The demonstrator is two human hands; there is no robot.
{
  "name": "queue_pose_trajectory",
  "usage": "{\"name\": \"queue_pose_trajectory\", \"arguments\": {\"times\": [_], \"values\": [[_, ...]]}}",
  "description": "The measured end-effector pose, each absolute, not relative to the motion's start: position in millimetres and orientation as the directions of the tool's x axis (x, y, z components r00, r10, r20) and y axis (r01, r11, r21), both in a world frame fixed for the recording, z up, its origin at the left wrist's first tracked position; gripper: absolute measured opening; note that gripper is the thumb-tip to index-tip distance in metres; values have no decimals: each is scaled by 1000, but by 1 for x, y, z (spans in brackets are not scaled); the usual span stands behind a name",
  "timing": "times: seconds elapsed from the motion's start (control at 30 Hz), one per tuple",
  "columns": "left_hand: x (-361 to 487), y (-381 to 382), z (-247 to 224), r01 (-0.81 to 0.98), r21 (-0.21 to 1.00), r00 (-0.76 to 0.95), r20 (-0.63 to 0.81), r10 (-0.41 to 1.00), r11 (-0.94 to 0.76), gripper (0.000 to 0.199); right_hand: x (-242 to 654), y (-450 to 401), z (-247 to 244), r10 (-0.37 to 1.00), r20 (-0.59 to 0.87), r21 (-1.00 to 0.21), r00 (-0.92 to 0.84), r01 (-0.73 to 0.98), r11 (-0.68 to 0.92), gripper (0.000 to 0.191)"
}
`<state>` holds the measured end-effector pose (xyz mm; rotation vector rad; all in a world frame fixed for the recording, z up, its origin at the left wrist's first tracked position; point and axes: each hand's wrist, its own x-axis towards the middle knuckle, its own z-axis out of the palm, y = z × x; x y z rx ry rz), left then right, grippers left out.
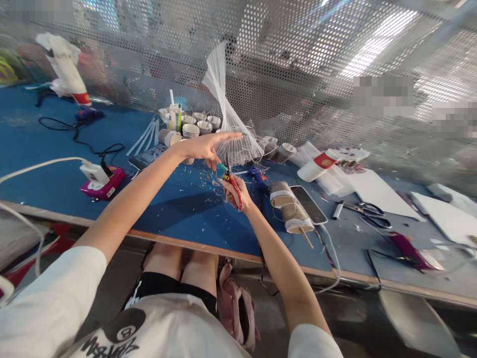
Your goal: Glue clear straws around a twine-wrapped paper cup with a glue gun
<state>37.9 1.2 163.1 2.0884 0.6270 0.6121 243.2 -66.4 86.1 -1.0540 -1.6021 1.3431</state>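
My right hand [242,191] is closed around red-handled pliers [234,193], held just above the blue tabletop. Close to their head is a small teal piece that I cannot make out. Up and to the left of the tool, my left hand [201,146] reaches across with fingers stretched out to the right and others pointing down; nothing clearly shows in it. Just behind the left hand stands a twisted fan of white translucent strips [234,132], its lower part partly covered by the fingers. Small clippings lie scattered under both hands.
Several wrapped paper cups [191,130] stand behind my left hand. A blue glue gun [258,178], wrapped rolls [296,218], a phone [309,204] and scissors [367,211] lie to the right. A magenta power strip [103,184] with cords sits left. Perforated metal mesh [290,64] rises behind.
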Motion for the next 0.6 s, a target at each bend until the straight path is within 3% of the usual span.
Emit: {"name": "queue_pose_trajectory", "arguments": {"times": [0.37, 0.6], "values": [[37, 5, 161, 169, 823, 707, 281, 649, -542, 90, 243, -67, 85, 954, 87, -977, -286, 165, 138, 59], [35, 16, 160, 217, 749, 603, 401, 690, -626, 62, 245, -64, 83, 955, 72, -980, -288, 159, 122, 63]]}}
